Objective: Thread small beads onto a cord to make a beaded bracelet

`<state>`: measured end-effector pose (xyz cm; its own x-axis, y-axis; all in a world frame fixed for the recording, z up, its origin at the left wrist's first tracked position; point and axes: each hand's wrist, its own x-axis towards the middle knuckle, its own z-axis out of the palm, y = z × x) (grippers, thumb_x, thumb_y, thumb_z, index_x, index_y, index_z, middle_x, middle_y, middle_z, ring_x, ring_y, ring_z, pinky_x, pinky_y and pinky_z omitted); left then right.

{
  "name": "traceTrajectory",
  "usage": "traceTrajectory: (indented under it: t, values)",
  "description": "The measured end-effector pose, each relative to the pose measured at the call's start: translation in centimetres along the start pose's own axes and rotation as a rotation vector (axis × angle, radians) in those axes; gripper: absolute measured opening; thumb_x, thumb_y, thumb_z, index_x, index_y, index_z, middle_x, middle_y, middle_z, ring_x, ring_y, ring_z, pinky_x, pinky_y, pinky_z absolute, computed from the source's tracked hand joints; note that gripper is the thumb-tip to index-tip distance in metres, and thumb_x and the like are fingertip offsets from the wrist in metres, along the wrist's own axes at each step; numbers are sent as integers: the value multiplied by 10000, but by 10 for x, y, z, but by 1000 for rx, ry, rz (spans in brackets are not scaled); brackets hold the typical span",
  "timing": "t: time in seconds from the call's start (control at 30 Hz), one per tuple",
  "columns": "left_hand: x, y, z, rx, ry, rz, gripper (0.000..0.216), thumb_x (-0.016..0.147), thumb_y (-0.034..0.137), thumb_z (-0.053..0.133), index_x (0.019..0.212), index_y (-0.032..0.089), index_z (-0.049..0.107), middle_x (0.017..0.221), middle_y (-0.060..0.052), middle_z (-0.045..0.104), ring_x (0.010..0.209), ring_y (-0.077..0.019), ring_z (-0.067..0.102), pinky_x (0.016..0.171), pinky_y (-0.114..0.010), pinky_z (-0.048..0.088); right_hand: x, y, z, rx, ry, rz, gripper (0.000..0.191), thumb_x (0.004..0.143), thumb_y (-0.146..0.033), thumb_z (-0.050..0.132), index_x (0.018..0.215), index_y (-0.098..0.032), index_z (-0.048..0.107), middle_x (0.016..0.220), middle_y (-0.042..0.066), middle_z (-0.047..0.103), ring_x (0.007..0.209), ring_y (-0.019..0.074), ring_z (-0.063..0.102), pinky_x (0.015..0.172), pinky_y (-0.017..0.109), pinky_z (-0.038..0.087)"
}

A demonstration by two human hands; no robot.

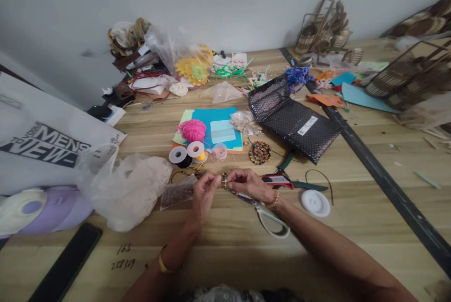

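My left hand is closed in a pinch at the front middle of the table. Close beside it, my right hand pinches too. A thin pale thread runs between the fingertips, with small dark and yellow beads near it; finer detail is too small to tell. Scissors with pale handles lie partly under my right hand. A red and black box cutter is just beyond it. By my left hand rests a clear bag of dark beads. Farther back is a coil of colourful beads.
Spools of black thread and yellow thread stand near pink yarn on blue paper. A black bubble mailer lies behind. At right is a white spool; at left, a plastic bag and a phone.
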<state>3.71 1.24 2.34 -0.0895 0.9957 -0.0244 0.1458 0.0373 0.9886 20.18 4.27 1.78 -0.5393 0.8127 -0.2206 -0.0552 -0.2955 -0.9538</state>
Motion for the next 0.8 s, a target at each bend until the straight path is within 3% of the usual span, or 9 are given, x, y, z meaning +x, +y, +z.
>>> traceTrajectory:
  t: [0.13, 0.37, 0.5, 0.8]
  values:
    - [0, -1, -2, 23, -18, 4, 303, 801, 381, 577, 582, 174, 546, 606, 13, 519, 628, -136, 495, 630, -241, 405, 1, 0, -1, 7, 16, -2, 300, 662, -398, 742, 748, -139, 619, 631, -18, 567, 501, 71, 484, 493, 203, 399]
    - [0, -6, -2, -65, -61, 32, 253, 763, 324, 630, 576, 174, 546, 785, -37, 648, 780, -170, 582, 726, -269, 453, 3, 7, -1, -34, 27, -50, 318, 693, -445, 703, 732, -139, 626, 641, -12, 568, 511, 75, 489, 490, 199, 414]
    - [-1, 1, -1, -69, -115, 23, 228, 797, 325, 592, 630, 170, 589, 707, -30, 659, 673, -151, 576, 678, -265, 451, 3, 7, 0, -114, 8, -71, 331, 748, -461, 651, 728, -132, 622, 628, -8, 557, 504, 72, 458, 474, 192, 373]
    - [-2, 4, 1, 38, -85, 3, 274, 797, 342, 566, 585, 170, 578, 574, -1, 597, 593, -141, 550, 617, -245, 436, -4, 5, 4, -495, 102, -235, 97, 779, -181, 554, 706, -142, 604, 645, -5, 530, 581, 102, 407, 531, 217, 297]
